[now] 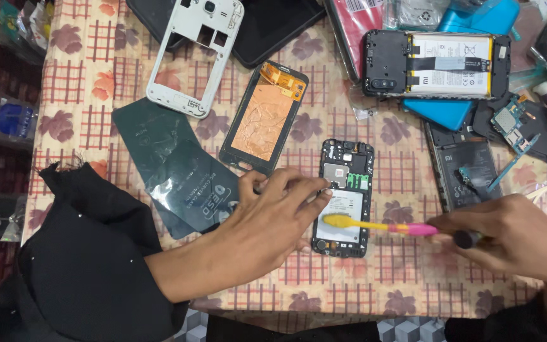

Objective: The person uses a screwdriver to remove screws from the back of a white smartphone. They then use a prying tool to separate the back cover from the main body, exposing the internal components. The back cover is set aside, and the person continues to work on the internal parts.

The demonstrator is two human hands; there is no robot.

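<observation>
Near the front edge of the table (pixel 96 63), which is covered by a cream cloth with red checks and maroon leaves, lies a small black opened phone body (pixel 344 197) with its back removed, showing a green circuit part and a white battery label. The left hand (pixel 272 212) reaches in from the left, fingers loosely spread and bent, their tips pressing on the left edge of this phone; it grips nothing else. The right hand (pixel 508 237) comes from the right front corner, closed around the dark end of a toothbrush (pixel 381 225) with a pink and yellow handle, whose yellow head rests on the lower half of the phone. Just behind the left hand, a black phone screen panel (pixel 265 118) lies face down, its copper-coloured back up. Left of that, dark green plastic sleeves (pixel 172 161) overlap on the cloth. Toward the back edge sits a white plastic phone frame (pixel 196 54). Near the back right corner a larger black opened phone (pixel 437 64) shows its white battery, resting on a blue case (pixel 451 111). Beside the right hand lies a black back cover (pixel 463 174).
</observation>
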